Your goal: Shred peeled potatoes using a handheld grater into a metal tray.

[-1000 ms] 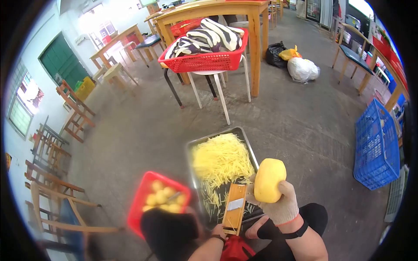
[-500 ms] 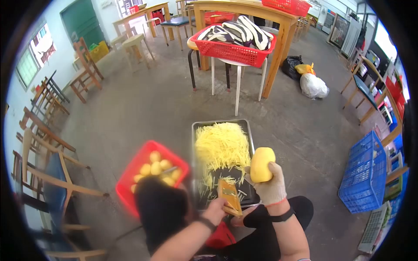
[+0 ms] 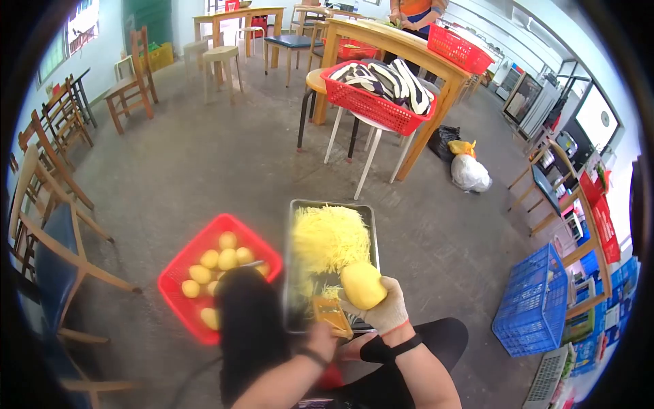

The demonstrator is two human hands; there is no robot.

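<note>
A white glove covers my right hand (image 3: pixel 385 310), whose fingers are wrapped round a large peeled potato (image 3: pixel 363 285). My left hand (image 3: pixel 321 341), bare and blurred, grips the near end of a yellow-brown grater (image 3: pixel 332 316). The grater leans over the near part of a metal tray (image 3: pixel 374 232), just below and left of the potato. Pale yellow shreds (image 3: pixel 332 235) are heaped in the far part of the tray. Left of it, a red basket (image 3: pixel 178 255) holds several peeled potatoes (image 3: pixel 210 258) and is partly hidden by my knee.
Ahead, a stool bears a red basket (image 3: pixel 381 112) of striped pieces beside a wooden table (image 3: pixel 381 33). A person (image 3: pixel 414 10) stands behind the table. Bags (image 3: pixel 470 173) lie on the floor. A blue crate (image 3: pixel 531 300) stands right; chairs (image 3: pixel 61 252) line the left.
The potato in my right hand has moved left and down, closer to the grater. The view has shifted, and a person now shows behind the table.
</note>
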